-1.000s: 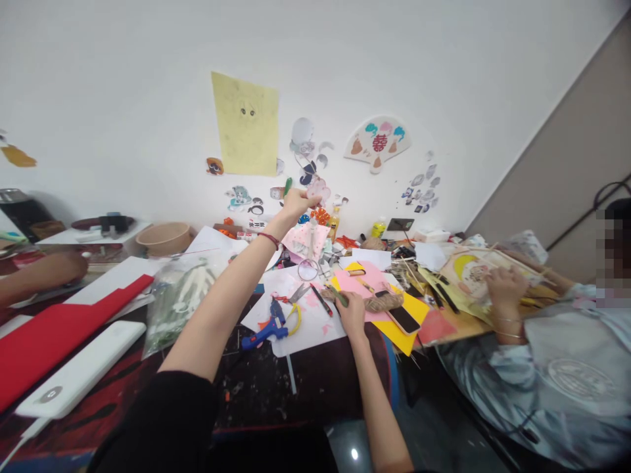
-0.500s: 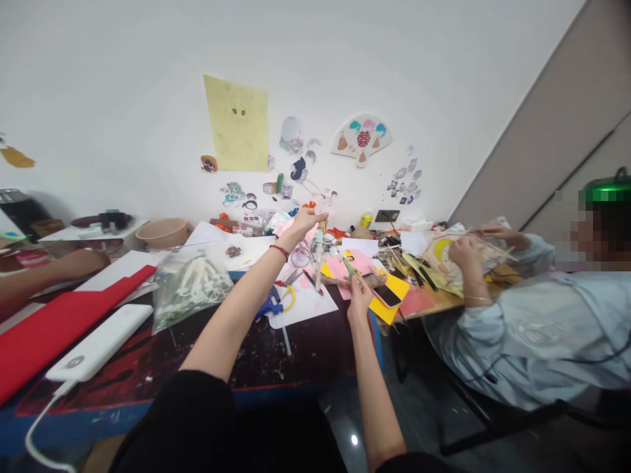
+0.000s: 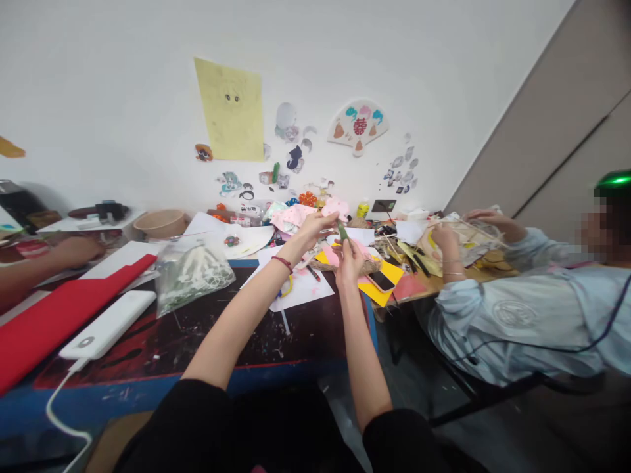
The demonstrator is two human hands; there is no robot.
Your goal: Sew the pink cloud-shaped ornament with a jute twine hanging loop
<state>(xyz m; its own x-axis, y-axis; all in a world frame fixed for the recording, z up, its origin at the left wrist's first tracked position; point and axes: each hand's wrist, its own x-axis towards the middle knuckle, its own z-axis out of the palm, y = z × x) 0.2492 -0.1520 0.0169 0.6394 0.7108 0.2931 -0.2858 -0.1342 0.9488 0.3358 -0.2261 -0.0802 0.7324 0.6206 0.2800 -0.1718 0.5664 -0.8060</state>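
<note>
My left hand (image 3: pixel 318 230), with a red bracelet at its wrist, is closed on a pink flower-like piece (image 3: pixel 335 208) at its fingertips. A slim green piece (image 3: pixel 342 230) stands upright between both hands, its lower end pinched by my right hand (image 3: pixel 349 258). Whether the pink and green pieces touch cannot be made out. Below the hands lie white paper (image 3: pixel 315 299), a yellow sheet (image 3: pixel 377 292) with a phone (image 3: pixel 381 281) on it, and a red-and-black pen (image 3: pixel 313 272).
On the left are a plastic bag (image 3: pixel 194 279), a white power bank (image 3: pixel 108 325) with a cable, a red folded sheet (image 3: pixel 73 312) and another person's arm (image 3: pixel 49 263). A person in light blue (image 3: pixel 522 315) handles a pale craft piece (image 3: pixel 463 243) at the right.
My left hand has come down toward my right hand and now holds the pink piece. My right hand has risen slightly with the green piece. The view has shifted a little.
</note>
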